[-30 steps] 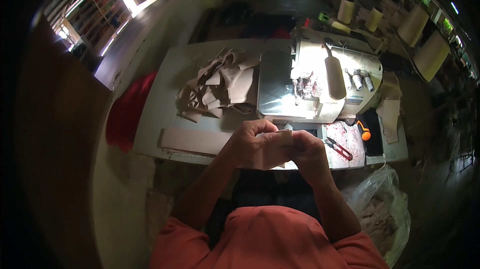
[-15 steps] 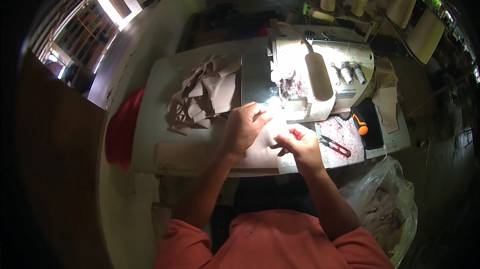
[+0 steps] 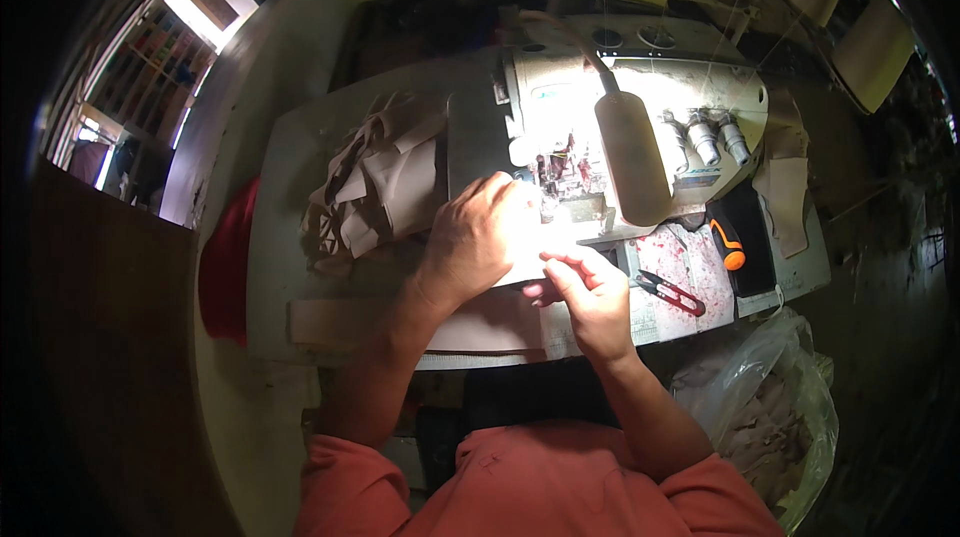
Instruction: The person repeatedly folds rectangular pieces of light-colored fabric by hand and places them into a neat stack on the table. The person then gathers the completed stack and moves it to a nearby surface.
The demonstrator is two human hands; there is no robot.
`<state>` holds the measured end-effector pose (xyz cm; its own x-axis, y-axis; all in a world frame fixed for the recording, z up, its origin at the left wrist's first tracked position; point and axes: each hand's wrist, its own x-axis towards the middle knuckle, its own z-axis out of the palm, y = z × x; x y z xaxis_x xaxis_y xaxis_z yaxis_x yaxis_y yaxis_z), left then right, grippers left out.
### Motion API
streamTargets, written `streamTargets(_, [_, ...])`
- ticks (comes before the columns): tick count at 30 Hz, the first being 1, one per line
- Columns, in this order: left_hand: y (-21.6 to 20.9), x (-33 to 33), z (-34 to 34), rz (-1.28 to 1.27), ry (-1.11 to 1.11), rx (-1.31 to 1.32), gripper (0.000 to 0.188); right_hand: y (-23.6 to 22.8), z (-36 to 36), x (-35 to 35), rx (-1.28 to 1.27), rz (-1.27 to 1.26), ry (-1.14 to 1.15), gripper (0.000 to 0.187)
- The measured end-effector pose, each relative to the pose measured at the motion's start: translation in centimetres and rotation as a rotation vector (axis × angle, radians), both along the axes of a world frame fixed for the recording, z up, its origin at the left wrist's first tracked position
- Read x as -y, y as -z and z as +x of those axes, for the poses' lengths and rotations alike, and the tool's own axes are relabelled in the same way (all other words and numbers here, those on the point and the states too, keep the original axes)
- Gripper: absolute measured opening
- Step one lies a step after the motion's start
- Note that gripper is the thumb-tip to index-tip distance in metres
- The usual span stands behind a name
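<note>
Blue lettering (image 3: 699, 180) on sewing mach. (image 3: 700, 92) front; tiny marks (image 3: 490, 361) along table edge (image 3: 425, 363) too sm. to read

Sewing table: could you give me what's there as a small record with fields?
left hand: over pale fabric, fingertips lost in glare
right hand: pinching that fabric's edge
equipment: sewing machine, brightly lit
left side: heap of fabric pieces
near edge: flat fabric strip
right side: red-handled snips, orange-handled tool
below, right: clear plastic bag holding scraps
</note>
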<state>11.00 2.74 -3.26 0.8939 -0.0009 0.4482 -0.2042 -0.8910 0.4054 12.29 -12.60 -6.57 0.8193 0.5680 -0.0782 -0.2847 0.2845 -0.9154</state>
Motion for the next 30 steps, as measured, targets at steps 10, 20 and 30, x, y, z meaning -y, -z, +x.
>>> streamTargets(10, [1.0,-0.1,-1.2,0.023,0.078,0.005,0.023,-0.2,0.6,-0.3,0.005,-0.024,0.009,0.020])
streamTargets(20, [2.9,-6.5,5.3,0.391,-0.100,0.097,0.031,1.8,-1.6,3.7,-0.002,-0.062,0.023,0.017])
streamTargets(30, [3.2,0.6,-7.7,0.024,-0.185,0.126,0.008,1.9,-2.7,6.4,0.057,-0.184,-0.008,0.017])
